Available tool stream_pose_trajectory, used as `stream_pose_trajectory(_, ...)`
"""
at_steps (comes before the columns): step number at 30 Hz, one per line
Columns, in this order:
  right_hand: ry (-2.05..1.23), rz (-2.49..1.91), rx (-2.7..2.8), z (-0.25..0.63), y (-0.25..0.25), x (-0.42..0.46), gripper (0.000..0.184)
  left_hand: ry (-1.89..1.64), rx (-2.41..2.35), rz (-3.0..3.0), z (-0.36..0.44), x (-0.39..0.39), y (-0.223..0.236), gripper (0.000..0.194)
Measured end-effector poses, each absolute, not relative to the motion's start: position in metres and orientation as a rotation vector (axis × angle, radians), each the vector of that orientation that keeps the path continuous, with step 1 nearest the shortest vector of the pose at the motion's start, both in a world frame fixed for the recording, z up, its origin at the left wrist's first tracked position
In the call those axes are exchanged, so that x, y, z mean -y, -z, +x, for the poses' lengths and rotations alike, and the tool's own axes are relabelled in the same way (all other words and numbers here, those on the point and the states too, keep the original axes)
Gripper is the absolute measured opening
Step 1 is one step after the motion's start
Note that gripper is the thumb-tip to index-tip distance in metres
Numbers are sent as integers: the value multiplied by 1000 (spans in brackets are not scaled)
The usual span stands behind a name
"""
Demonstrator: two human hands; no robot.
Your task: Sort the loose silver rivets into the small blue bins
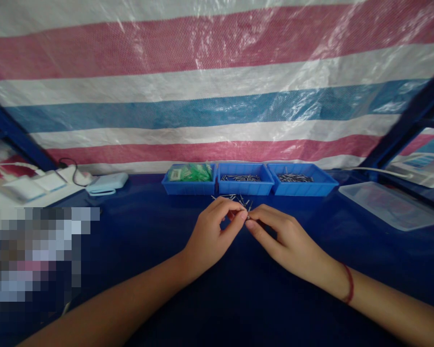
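Note:
My left hand [211, 233] and my right hand [280, 236] meet fingertip to fingertip over a dark blue table [148, 250]. Both pinch a small metal pin [247, 215] between thumb and forefinger; its exact shape is too small to make out. Just beyond the fingertips lies a little heap of loose metal pins [237, 198]. A red string circles my right wrist.
Three blue trays line the back: the left one [189, 179] holds green parts, the middle [245, 179] and right [302, 179] ones hold metal pins. A clear plastic lid [390, 205] lies right. A pale blue device [106, 184] and white boxes [32, 185] sit left. Striped tarp behind.

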State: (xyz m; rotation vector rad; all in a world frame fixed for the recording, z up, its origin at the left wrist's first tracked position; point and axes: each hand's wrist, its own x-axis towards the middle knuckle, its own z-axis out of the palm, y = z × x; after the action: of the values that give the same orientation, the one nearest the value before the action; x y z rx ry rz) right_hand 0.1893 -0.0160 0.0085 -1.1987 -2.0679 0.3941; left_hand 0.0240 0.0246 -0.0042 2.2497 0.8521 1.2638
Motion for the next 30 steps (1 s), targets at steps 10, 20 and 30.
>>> stream_pose_trajectory(10, -395, -1205, 2064, 192, -6, 13, 17, -1239, -831, 2261, 24, -25, 5, 7)
stream_pose_trajectory(20, -344, -1207, 2033, 195, -3, 9, 14, -1229, -822, 2272, 25, -24, 4, 9)
stream_pose_trajectory(30, -158, -1192, 1853, 197, -5, 9, 9, -1246, -873, 2229, 25, -29, 10, 11)
